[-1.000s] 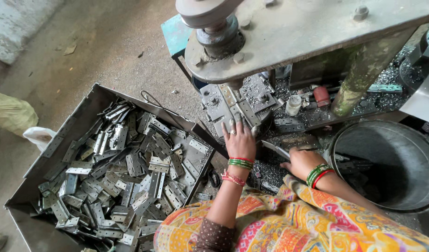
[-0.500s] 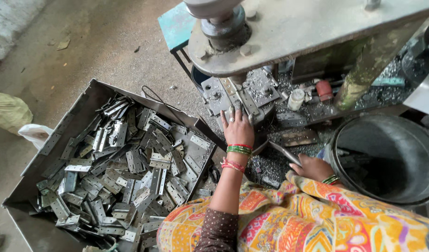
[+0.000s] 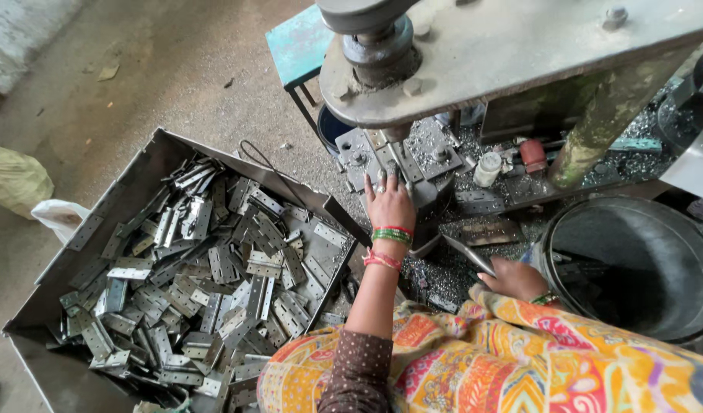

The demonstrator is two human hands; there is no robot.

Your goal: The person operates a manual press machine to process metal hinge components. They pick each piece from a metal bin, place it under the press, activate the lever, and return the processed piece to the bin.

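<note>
resting flat, open-fingered left hand (image 3: 390, 205) on press bed (image 3: 436, 157); right hand (image 3: 512, 277) grips metal strip (image 3: 469, 255) beside bin (image 3: 91, 222).

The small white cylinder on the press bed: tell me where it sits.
In the head view, the small white cylinder stands on the press bed, right of the left hand and just left of a red cylinder.

A dusty concrete floor (image 3: 175, 84) carries a large sheet-metal tray (image 3: 68, 248) heaped with perforated flat metal hinge plates (image 3: 206, 283). Beside the tray a round dark metal tub (image 3: 634, 264) stands. The press bench (image 3: 474, 203) is strewn with metal shavings (image 3: 443, 279) and bears a small white bottle (image 3: 487, 169).
</note>
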